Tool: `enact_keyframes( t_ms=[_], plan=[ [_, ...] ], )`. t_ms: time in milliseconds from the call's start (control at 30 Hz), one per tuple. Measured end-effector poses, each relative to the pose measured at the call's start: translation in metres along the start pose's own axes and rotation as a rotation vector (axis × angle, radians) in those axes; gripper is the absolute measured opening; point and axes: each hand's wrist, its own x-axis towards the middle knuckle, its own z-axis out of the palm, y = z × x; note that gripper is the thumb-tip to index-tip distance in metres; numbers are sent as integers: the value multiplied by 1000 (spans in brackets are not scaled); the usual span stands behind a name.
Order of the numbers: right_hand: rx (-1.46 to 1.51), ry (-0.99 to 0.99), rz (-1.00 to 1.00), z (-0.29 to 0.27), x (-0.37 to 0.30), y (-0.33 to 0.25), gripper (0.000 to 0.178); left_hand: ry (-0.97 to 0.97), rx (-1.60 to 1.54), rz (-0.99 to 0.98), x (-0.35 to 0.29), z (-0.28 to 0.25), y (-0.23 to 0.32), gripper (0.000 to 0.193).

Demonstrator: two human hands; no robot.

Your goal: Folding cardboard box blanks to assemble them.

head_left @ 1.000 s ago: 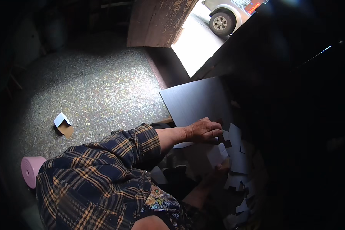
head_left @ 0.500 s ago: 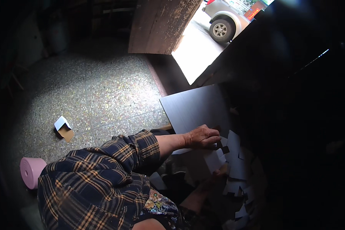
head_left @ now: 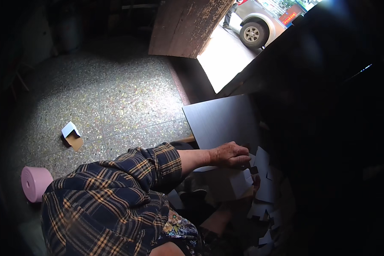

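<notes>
A white cardboard box [head_left: 240, 184] is between my hands, above a dim area right of centre. My right hand [head_left: 255, 183], mostly in shadow, grips it from the right side, with fingertips showing at its edge. Over the box's upper end is my left hand [head_left: 231, 155], its fingers curled and pressed together beside small white flaps; what they pinch is hidden. My left sleeve [head_left: 128, 170] is dark plaid, pushed up to the forearm. Beyond my left hand lies a grey flat board [head_left: 222, 117] like a small tabletop.
Several white flat cardboard pieces [head_left: 266, 179] lie to the right in shadow. A small opened box [head_left: 72, 135] sits on the speckled floor [head_left: 132, 98], with a pink round stool [head_left: 36, 183] at left. A worn wooden door [head_left: 185, 27] stands ajar; a vehicle [head_left: 264, 25] is outside.
The box has tilted and risen toward my left hand. My right hand has moved up with it along the right side. A person's leg now shows outside the door.
</notes>
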Motion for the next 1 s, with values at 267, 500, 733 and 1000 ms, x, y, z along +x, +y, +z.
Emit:
enact_keyframes(
  t_ms=[267,500,733,1000],
  plan=[
    [247,123,257,2,15,10,65,-32,-227,-172,3,-7,15,37],
    [290,62,261,0,25,4,67,-32,-318,-241,4,-5,22,38],
    [185,-26,148,3,29,-1,67,-111,-396,-290,1,-6,18,40],
    [151,-65,128,2,31,-4,67,-146,-457,-307,-3,1,8,41]
  ],
)
